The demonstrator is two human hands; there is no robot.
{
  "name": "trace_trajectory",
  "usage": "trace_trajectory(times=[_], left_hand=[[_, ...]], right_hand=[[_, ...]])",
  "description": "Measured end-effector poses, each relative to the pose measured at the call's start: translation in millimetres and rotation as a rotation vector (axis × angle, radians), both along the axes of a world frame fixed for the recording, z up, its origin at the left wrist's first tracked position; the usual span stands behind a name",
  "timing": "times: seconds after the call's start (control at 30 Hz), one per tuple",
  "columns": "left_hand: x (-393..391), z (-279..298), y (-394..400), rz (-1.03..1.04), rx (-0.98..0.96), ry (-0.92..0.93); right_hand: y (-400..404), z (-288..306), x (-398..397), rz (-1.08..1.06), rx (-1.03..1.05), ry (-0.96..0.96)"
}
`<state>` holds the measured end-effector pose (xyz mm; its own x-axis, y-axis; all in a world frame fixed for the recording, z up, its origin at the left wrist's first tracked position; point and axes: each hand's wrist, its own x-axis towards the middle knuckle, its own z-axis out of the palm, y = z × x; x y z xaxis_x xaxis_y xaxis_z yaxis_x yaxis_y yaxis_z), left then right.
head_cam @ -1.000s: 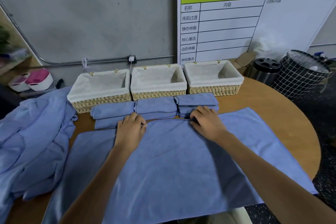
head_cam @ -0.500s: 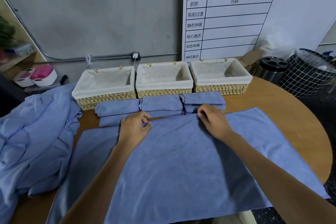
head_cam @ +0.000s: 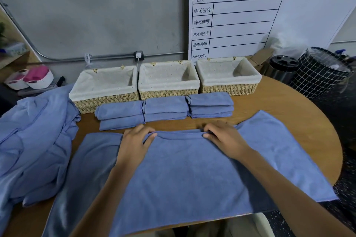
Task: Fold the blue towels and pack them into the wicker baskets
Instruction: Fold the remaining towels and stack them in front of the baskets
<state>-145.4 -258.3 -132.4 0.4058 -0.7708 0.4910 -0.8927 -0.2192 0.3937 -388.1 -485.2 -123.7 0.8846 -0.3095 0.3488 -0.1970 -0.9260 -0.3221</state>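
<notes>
Head view: my left hand (head_cam: 134,141) and right hand (head_cam: 225,136) pinch the far edge of the spread towel (head_cam: 192,175), fingers curled round it. That edge has lifted off the tabletop (head_cam: 289,106) and drawn nearward since a second ago; the fold has begun. Wicker baskets (head_cam: 167,93) hold no towels.

1. The whiteboard (head_cam: 269,15) carries a green header band reading "训练计划表".
2. Its table heads read "名称", "内容" and "训练内容".
3. The left column of rows reads "练前过渡", "静态伸展", "核心激活", "动态伸展", "神经激活".
4. The small date field at the header's right end is too blurred to read.
</notes>
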Motion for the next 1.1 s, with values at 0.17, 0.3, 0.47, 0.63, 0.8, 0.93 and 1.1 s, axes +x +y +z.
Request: trace_trajectory(times=[0.17,0.3,0.47,0.63,0.8,0.93,1.1], left_hand=[[13,14,-13,0.058,-0.033,-0.039],[-2,42,3,0.069,-0.168,-0.136],[-40,26,56,-0.163,-0.137,-0.211],[-52,-1,82,-0.166,0.009,-0.29],[-36,2,76,-0.116,0.086,-0.208],[-25,22,61,-0.097,0.05,-0.175],[-42,32,82,-0.157,-0.088,-0.215]], right_hand=[[-13,11,18,-0.038,0.048,-0.103],[-4,29,10,-0.046,-0.041,-0.206],[31,18,-39,0.005,-0.126,-0.17],[49,-9,-68,0.017,-0.151,-0.093],[41,-10,-59,0.002,-0.032,-0.033],[36,12,-39,-0.024,0.011,-0.107],[51,24,-55,0.024,-0.128,-0.241]])
